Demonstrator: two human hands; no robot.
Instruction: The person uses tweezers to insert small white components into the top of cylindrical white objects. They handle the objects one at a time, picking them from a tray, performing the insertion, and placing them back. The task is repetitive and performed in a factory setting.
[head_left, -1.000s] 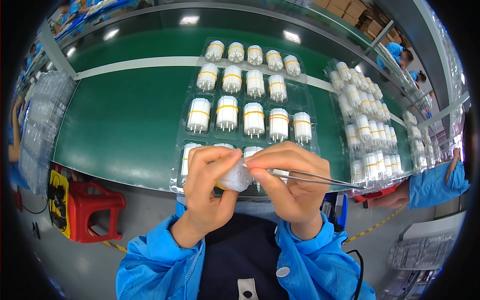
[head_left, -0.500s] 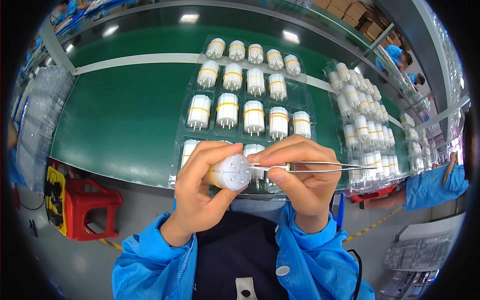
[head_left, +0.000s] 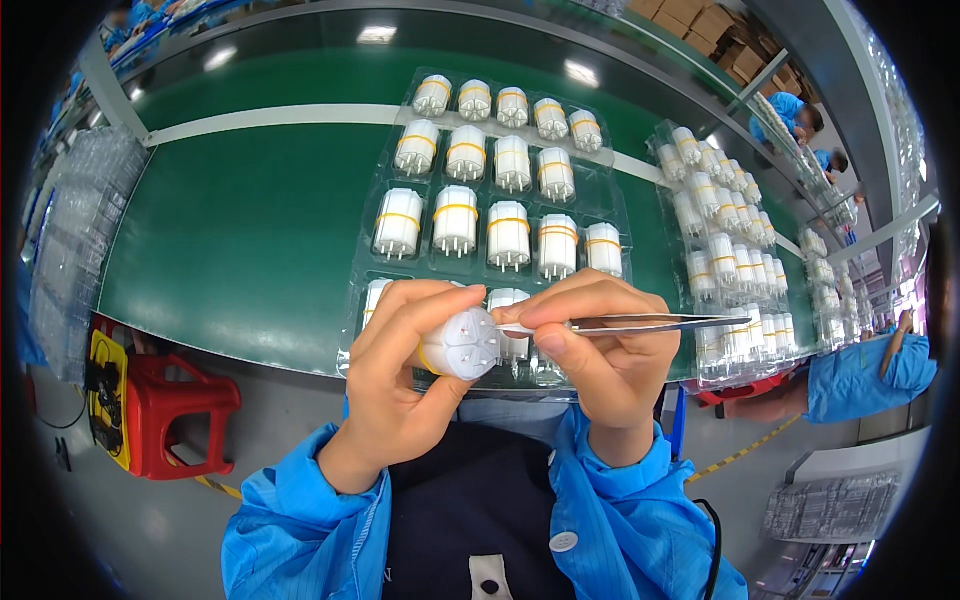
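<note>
White cylinder [head_left: 462,343] now end-on in left hand [head_left: 400,390], tweezers [head_left: 640,323] at its face.

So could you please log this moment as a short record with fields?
left hand: holds a white cylindrical part, end face toward the camera
right hand: holds metal tweezers, tips at the part's end face
in front: clear tray of white cylinders with yellow bands, on a green bench
right side: second tray of similar parts
lower left: red stool

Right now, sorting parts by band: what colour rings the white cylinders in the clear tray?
Yellow bands, clearest in the head view.
</note>
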